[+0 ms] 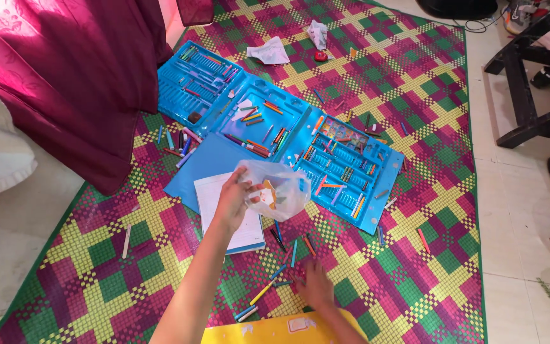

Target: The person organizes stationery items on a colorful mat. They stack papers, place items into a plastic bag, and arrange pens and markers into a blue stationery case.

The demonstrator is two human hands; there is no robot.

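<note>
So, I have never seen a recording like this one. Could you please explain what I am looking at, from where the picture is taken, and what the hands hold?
There is one picture, taken by a camera worn on a person's head, looking down at their own two bare hands. No machine is involved. The person is over a woven checked mat on the floor. The left hand holds up a clear plastic bag with some small pieces inside. The right hand is down on the mat among loose crayons and pens; it is blurred, so I cannot tell if it grips one. Beyond lies an opened blue art-set case with rows of colours, and a white notebook under the bag. A dark red curtain hangs at the left.
</note>
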